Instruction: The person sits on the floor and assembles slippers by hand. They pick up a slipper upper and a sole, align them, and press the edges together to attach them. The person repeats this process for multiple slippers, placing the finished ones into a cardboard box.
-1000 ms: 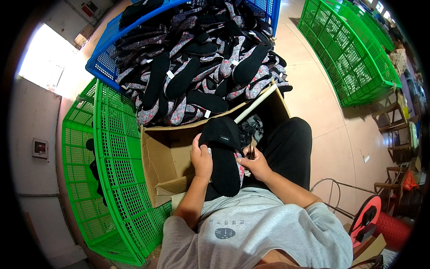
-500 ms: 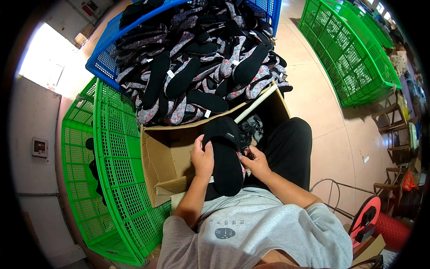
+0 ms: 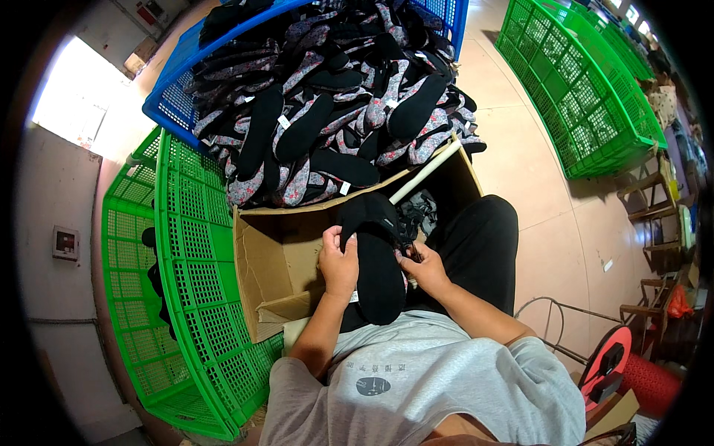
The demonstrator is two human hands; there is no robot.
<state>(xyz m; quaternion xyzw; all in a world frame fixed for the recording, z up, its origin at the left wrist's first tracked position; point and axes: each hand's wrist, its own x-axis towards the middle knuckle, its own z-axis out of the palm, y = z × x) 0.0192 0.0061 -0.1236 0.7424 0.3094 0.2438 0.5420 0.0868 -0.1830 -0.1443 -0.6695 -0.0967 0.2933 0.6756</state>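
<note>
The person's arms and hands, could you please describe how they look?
Short light-grey fabric sleeves leave both forearms bare. The left hand and right hand wear no gloves, and no watch or bracelet shows.

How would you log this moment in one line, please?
left hand: grips slipper; right hand: holds dark tool by slipper's edge; slipper pile: beyond box

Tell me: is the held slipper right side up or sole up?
Right side up: the slipper shows its black insole and toe upper.
</note>
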